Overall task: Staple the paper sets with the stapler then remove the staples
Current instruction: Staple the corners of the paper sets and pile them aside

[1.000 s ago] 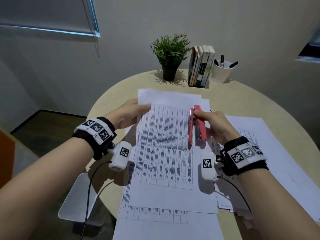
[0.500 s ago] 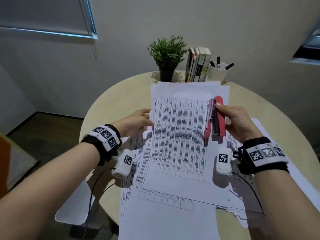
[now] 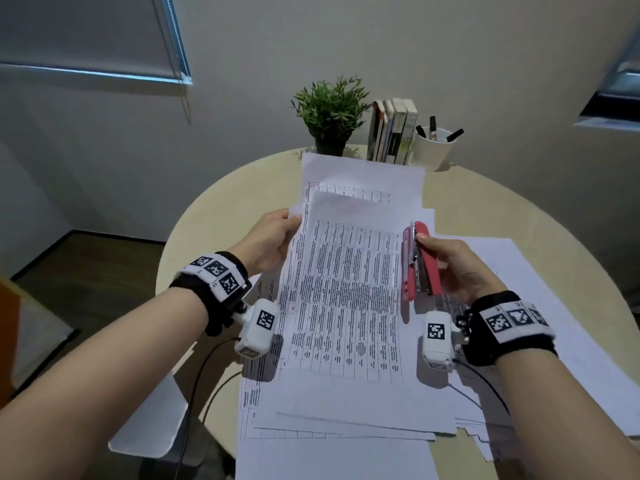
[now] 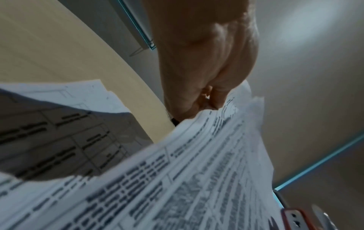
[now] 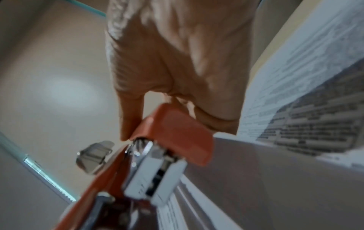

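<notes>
A set of printed sheets (image 3: 346,299) is held up off the round table, its near end drooping onto other papers. My left hand (image 3: 273,237) pinches the set's upper left edge, and the left wrist view shows the fingers (image 4: 214,96) curled on the paper (image 4: 177,179). My right hand (image 3: 453,268) grips a red stapler (image 3: 420,261) at the set's right edge. In the right wrist view the thumb and fingers wrap the stapler (image 5: 173,132), with paper (image 5: 305,93) beside it. Whether the paper sits inside the stapler's mouth I cannot tell.
More printed sheets (image 3: 554,306) lie spread over the beige table (image 3: 221,216), right and near. At the far edge stand a potted plant (image 3: 329,112), a row of books (image 3: 393,131) and a white pen cup (image 3: 434,147). A chair seat (image 3: 152,420) shows below left.
Both hands lifted the paper set off the pile and carried it farther from me, the right hand keeping the stapler at its right edge. My head view tilted too.
</notes>
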The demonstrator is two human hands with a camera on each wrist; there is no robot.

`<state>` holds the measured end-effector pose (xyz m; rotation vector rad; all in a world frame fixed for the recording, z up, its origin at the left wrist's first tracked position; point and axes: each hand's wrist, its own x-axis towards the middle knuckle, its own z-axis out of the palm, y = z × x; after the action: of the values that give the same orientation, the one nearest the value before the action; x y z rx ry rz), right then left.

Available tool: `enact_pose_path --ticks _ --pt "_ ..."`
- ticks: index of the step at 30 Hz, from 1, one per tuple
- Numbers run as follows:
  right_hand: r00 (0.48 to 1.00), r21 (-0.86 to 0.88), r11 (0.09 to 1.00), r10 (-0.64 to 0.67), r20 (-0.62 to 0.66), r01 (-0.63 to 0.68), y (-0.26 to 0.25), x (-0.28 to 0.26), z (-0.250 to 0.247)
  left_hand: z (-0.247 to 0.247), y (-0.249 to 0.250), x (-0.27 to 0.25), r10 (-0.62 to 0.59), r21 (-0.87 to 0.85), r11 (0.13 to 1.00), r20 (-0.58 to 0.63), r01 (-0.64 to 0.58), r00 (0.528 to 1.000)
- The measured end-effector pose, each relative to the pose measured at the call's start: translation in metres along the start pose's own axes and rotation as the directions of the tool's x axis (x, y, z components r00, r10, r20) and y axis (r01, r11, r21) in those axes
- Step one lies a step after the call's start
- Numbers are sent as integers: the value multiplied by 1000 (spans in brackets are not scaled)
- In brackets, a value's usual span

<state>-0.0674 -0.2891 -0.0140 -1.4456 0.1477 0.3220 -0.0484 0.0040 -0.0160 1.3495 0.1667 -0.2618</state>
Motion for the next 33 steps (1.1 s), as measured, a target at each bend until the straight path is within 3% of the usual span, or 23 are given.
enact_pose_path --ticks 7,9,11,12,13,15,17,19,23,28,30,33 --pt "992 -64 998 3 -127 -11 -5 4 14 27 4 5 -58 59 997 109 52 992" --pt "978 -155 987 6 -207 -39 -16 2 -1 30 6 9 -30 133 991 55 22 998" --pt "959 -243 967 0 -283 -72 -31 -1 -21 24 5 13 1 318 948 -13 4 1000" --pt "948 -276 957 -5 -318 -88 -38 -4 -33 18 1 15 6 471 882 -22 5 1000" --pt "938 -307 946 -7 -348 -107 -44 -6 -44 9 -3 18 0 661 751 -11 8 1000" --pt "903 -362 917 -4 -430 -169 -51 -10 -63 -4 -12 18 -49 938 348 21 -3 999" --pt "863 -416 878 -6 -506 -237 -47 -9 -83 -9 -20 17 -59 998 51 51 -48 997" --pt "814 -499 814 -57 -579 -298 -36 0 -100 -11 -23 15 -28 996 -65 64 -65 998" --pt "762 -644 668 -175 -623 -373 -18 7 -109 -15 -23 11 12 988 -134 79 -77 997" --pt "709 -715 564 -293 -642 -414 -16 19 -106 -18 -18 8 15 990 -115 83 -80 996" --pt "691 -719 572 -332 -642 -394 -19 21 -98 -19 -17 8 25 994 -52 92 -91 995" --pt "714 -697 649 -329 -618 -305 -22 28 -89 -23 -14 7 36 974 201 97 -102 995"
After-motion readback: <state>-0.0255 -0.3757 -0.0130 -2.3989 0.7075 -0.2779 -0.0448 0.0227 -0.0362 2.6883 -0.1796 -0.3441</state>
